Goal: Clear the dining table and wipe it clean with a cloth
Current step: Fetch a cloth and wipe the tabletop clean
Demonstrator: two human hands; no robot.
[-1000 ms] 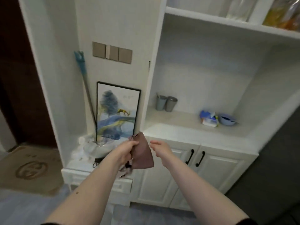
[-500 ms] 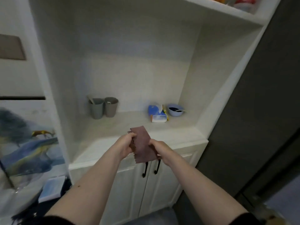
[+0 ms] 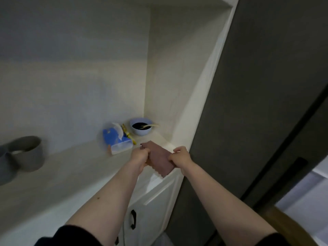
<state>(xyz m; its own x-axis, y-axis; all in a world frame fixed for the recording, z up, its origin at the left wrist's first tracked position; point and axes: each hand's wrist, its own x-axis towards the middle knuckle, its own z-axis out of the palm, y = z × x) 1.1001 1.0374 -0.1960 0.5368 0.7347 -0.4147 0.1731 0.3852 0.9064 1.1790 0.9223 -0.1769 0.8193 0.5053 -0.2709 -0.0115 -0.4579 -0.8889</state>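
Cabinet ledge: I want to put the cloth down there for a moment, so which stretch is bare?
Bare ledge lies between the grey cup and the blue tissue pack. The right corner is crowded: tissue pack, blue bowl.

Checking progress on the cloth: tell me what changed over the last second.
The right hand took hold of the cloth, which only the left hand gripped before. The view swung right, from the painting to the shelf. The bowl, tissue pack and cups stayed put.

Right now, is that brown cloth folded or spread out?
Folded: the brown cloth forms a narrow layered strip, gripped between the left hand and right hand.
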